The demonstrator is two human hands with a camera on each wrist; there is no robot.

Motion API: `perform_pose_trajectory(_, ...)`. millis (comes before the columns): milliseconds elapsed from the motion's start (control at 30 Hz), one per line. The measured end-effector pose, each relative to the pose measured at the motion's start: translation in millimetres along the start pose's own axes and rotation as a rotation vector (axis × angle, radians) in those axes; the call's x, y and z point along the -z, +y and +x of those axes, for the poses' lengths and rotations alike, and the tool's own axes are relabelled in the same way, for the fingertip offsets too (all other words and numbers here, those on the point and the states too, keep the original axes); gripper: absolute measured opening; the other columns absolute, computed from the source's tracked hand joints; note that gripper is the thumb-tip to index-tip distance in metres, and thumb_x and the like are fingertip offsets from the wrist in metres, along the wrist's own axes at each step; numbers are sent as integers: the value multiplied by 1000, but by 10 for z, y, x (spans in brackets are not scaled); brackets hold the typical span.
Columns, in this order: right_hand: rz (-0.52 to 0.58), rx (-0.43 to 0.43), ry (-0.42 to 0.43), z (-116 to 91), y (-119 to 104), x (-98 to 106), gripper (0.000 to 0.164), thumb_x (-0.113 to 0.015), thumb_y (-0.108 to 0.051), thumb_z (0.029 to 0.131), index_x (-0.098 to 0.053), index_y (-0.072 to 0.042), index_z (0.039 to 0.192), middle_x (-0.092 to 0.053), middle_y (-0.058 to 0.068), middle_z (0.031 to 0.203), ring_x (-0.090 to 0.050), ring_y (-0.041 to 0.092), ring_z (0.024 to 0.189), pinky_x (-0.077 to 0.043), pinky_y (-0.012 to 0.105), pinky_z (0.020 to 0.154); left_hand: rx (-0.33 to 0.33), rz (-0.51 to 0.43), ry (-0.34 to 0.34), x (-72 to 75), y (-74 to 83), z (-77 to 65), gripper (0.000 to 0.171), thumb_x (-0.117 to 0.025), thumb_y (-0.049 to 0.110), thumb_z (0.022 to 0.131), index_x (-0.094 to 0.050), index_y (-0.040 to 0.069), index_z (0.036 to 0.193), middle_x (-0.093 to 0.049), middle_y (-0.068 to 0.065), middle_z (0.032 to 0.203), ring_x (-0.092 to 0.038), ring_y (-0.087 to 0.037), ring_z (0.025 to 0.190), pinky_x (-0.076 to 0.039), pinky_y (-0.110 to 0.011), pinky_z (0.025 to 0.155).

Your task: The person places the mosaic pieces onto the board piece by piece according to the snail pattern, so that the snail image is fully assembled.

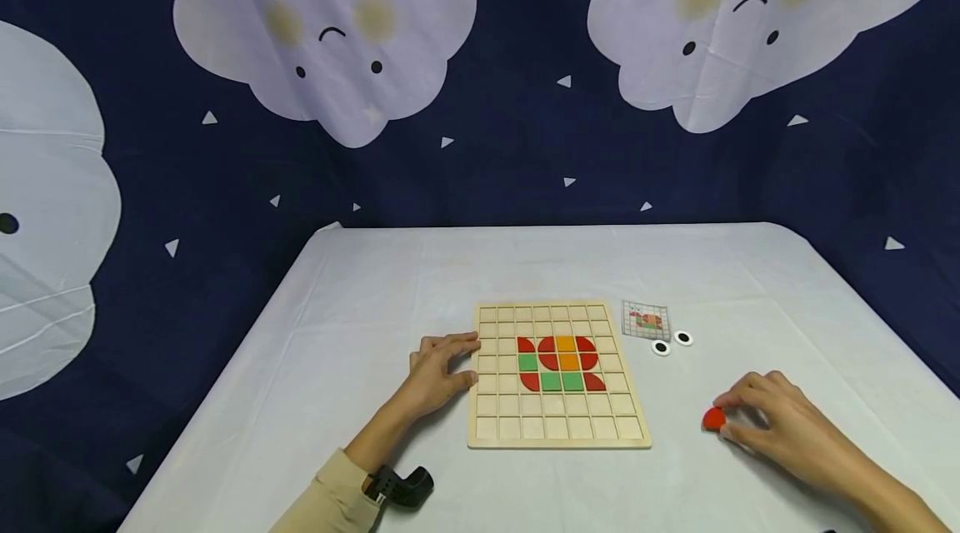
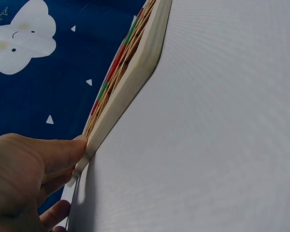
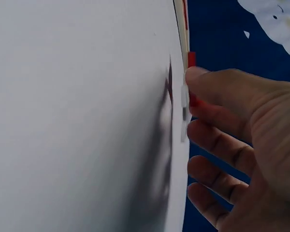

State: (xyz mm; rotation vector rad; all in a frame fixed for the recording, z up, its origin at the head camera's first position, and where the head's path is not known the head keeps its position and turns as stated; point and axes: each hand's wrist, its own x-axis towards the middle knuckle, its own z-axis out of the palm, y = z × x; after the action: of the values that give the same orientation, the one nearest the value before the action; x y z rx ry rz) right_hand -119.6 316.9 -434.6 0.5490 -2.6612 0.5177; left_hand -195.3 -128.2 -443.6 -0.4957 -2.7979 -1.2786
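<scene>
A wooden grid board [image 1: 555, 430] lies on the white table. Red curved tiles, green squares and orange squares fill part of its middle. My left hand [image 1: 438, 371] rests at the board's left edge; thumb and fingertips touch the rim, which the left wrist view shows from the side. To the right of the board, my right hand [image 1: 776, 429] pinches a red tile with a rounded edge [image 1: 713, 419] between thumb and index finger. In the right wrist view the thumb covers part of this red tile [image 3: 192, 59], and the other fingers are loosely bent.
A small pattern card [image 1: 645, 321] with a grid and a coloured picture lies beside the board's upper right corner. Two white discs with black centres, one nearer [image 1: 661, 348] and one farther right [image 1: 683, 338], lie by it. A dark blue cloth with clouds [image 1: 480, 175] hangs behind the table.
</scene>
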Motion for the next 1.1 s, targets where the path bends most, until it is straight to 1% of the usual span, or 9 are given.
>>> perform_pose_trajectory(200,9,7,-15,336,-256,-46,28,-83,-19,65,-69,-30,87,-60,-17,92,-38,-4,89,-32,22,75,8,3,1,-1,2,3,44,-73,14,79,-63,11,122,-54,2,139,-39,-20,111,-20,-42,86)
perform_pose_trajectory(300,49,-22,-74,557,-439,-104,25,-80,-16,69,-70,-26,90,-63,-9,98,-42,6,92,-34,30,79,10,2,1,-3,-3,0,45,-73,14,79,-63,11,123,-54,2,139,-39,-20,111,-20,-42,86)
perform_pose_trajectory(367,104,-39,-117,707,-565,-163,22,-78,-15,73,-71,-23,92,-65,1,105,-48,19,102,-36,41,88,5,4,0,-1,-3,-2,45,-73,14,79,-63,10,123,-54,2,139,-39,-20,111,-20,-42,85)
perform_pose_trajectory(500,158,-39,-154,993,-806,-327,19,-75,-17,76,-71,-18,94,-64,4,107,-48,29,107,-34,52,93,3,-1,-2,0,4,-2,46,-73,14,79,-63,10,123,-53,2,139,-39,-20,110,-20,-41,85)
perform_pose_trajectory(533,167,-29,-155,1059,-862,-370,18,-75,-18,76,-72,-17,94,-65,4,106,-49,29,107,-35,52,92,5,-2,-3,1,7,-2,46,-73,14,79,-63,10,123,-53,2,139,-39,-20,110,-20,-41,85)
perform_pose_trajectory(600,165,-6,-151,1190,-964,-459,20,-76,-21,76,-72,-16,95,-64,0,100,-48,22,96,-36,46,85,10,-4,0,2,14,1,45,-73,14,79,-63,11,123,-53,3,139,-39,-20,110,-20,-41,86)
perform_pose_trajectory(800,208,35,-155,1500,-1208,-717,21,-76,-25,77,-72,-15,95,-64,-2,96,-46,17,90,-33,35,79,13,-4,0,4,12,-3,46,-73,14,79,-63,11,124,-53,3,139,-38,-20,111,-19,-41,86)
perform_pose_trajectory(900,223,39,-175,1600,-1299,-823,21,-75,-27,78,-73,-16,96,-64,-2,95,-46,17,88,-34,35,79,1,-5,0,6,5,-5,46,-73,13,79,-63,10,123,-53,2,139,-38,-21,111,-20,-41,85)
perform_pose_trajectory(1100,230,-9,-239,1737,-1409,-984,23,-73,-29,79,-73,-17,98,-65,0,98,-47,19,89,-36,39,82,7,-10,-7,12,5,-6,45,-72,14,80,-63,10,124,-53,3,139,-38,-20,112,-20,-40,86)
